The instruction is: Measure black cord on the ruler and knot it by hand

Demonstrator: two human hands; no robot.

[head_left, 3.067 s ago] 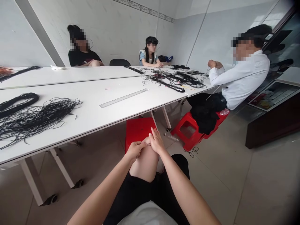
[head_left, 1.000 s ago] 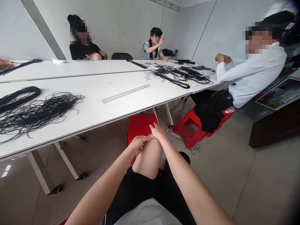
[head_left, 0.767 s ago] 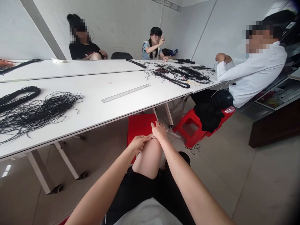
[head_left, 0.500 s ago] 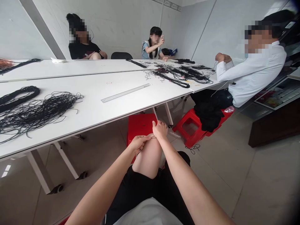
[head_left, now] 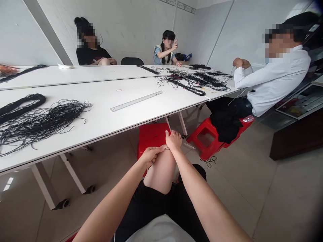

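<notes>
Both my hands rest on my raised bare knee [head_left: 161, 168], below the table edge. My left hand [head_left: 150, 155] pinches one end of a thin black cord [head_left: 165, 149] that runs across the knee. My right hand [head_left: 173, 139] is closed on the cord's other end, fingers curled. A short tail of cord hangs under my left hand.
A long white table [head_left: 106, 114] carries a heap of black cords [head_left: 37, 122], a coiled bundle [head_left: 20, 104] and a metal ruler [head_left: 137, 101]. More cords [head_left: 194, 80] lie at the far end. Red stools [head_left: 151, 136] stand under the table. Three other people sit around it.
My right hand's fingers have curled from spread into a closed grip and shifted slightly forward over the knee. My left hand has kept its pinch.
</notes>
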